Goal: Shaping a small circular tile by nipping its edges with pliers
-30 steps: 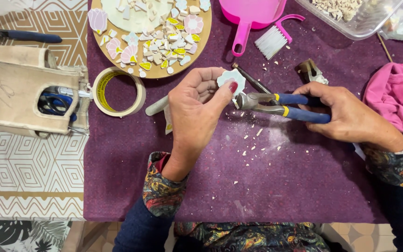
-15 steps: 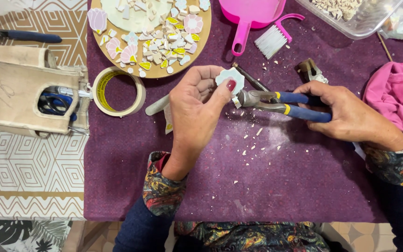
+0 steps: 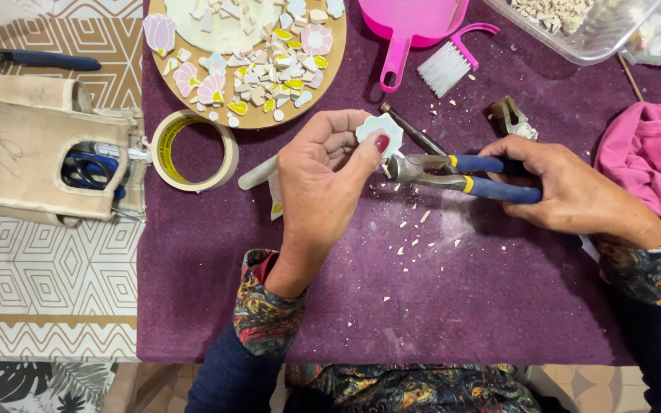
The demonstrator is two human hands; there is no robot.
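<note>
Above the purple cloth [image 3: 422,306], near the middle of the table, I hold a small pale tile piece [image 3: 380,131] with a scalloped edge between the thumb and fingers of my left hand [image 3: 323,183]; the grip is narrow and closed on the piece. My right hand [image 3: 568,191] is wrapped around the blue handles of the nippers [image 3: 453,170], and the metal head of the tool meets the lower right edge of the tile. I cannot tell if the jaws already bite or only touch it, because my thumb covers that place. I judge that the step in hand is trimming the edge of this piece into shape, since small white chips [image 3: 415,229] lie on the cloth just under the tool. The next squeeze calls for a small bite only, with the tile held firm and steady, or it could crack across. Farther away lies a round wooden board [image 3: 265,118] with many cut pieces, beside it a roll of tape [image 3: 193,149], and a pink dustpan [image 3: 411,23] with a brush [image 3: 445,65].
</note>
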